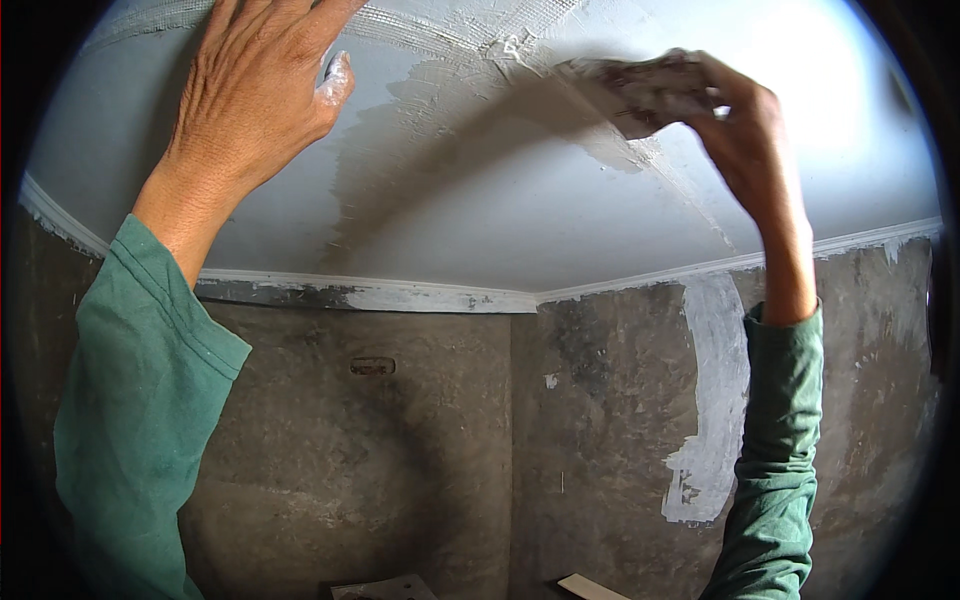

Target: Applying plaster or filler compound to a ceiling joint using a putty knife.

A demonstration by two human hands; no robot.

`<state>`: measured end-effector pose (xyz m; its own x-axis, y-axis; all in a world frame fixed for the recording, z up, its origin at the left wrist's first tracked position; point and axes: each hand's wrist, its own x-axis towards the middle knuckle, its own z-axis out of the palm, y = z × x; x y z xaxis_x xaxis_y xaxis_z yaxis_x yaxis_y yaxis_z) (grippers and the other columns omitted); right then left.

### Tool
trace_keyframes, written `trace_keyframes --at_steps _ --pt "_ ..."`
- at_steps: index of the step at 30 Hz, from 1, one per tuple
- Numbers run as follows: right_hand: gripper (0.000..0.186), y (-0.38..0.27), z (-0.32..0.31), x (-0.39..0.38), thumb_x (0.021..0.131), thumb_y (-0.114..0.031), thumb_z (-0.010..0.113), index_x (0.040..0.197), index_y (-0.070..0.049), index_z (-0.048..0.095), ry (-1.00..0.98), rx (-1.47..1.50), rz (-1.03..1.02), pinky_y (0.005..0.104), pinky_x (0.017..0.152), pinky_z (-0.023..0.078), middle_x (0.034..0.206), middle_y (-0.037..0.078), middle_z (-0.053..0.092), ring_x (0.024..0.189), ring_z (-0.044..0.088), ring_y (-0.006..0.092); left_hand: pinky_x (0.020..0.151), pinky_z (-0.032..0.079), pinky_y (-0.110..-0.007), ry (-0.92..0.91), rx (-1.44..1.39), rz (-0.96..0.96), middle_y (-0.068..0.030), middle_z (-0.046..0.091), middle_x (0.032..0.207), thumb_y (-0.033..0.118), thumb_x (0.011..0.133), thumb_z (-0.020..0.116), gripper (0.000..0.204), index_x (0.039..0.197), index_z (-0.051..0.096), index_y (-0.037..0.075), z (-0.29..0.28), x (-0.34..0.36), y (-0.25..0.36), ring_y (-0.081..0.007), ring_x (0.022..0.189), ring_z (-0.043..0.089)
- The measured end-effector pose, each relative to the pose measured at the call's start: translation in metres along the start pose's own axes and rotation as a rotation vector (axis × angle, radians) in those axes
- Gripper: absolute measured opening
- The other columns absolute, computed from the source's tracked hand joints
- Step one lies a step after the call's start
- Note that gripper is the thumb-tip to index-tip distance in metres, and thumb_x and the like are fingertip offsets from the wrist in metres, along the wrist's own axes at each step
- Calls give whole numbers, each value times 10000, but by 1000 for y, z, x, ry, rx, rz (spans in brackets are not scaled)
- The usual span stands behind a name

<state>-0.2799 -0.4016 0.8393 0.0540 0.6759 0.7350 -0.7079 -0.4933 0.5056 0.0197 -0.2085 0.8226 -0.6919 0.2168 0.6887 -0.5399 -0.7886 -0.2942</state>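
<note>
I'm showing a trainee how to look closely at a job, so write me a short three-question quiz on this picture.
1. Which hand holds the smeared broad scraper?
2. True or false: the long white patch is on the wall to the right of the corner.
3. Where does the mesh tape run? A: along the floor; B: across the ceiling; C: down the corner.

Key: 1. The right hand; 2. True; 3. B.
</note>
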Motion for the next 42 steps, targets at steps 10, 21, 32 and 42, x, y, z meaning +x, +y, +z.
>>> trace_keyframes --at_steps 10,21,32,42 --pt "377 -28 27 24 881 -105 711 1248 -38 660 10 -271 -36 437 822 593 1004 179 742 921 733 333 1265 177 -475 -21 9 -9 -116 194 1671 90 807 661 751 1519 426 121 -2 0 0 -305 1539 179" --pt "412 -2 20 -10 901 -72 720 1298 1 635 -32 -77 40 414 827 605 1080 197 744 990 737 301 1258 198 -485 56 60 45 -109 193 1673 82 807 678 761 1521 418 119 9 -4 -6 -307 1534 194" --pt "318 41 2 -30 950 -195 696 1235 -54 696 -7 -47 227 384 866 580 1058 131 762 967 736 240 1254 223 -467 115 156 80 -89 191 1675 102 837 655 727 1523 413 119 22 -7 -10 -296 1533 202" --pt "352 45 43 -46 882 -69 686 1226 -7 652 -31 -72 177 417 879 547 1069 204 729 976 711 347 1260 216 -477 99 173 -6 -84 179 1677 99 848 652 737 1537 391 126 24 -11 0 -295 1537 193"
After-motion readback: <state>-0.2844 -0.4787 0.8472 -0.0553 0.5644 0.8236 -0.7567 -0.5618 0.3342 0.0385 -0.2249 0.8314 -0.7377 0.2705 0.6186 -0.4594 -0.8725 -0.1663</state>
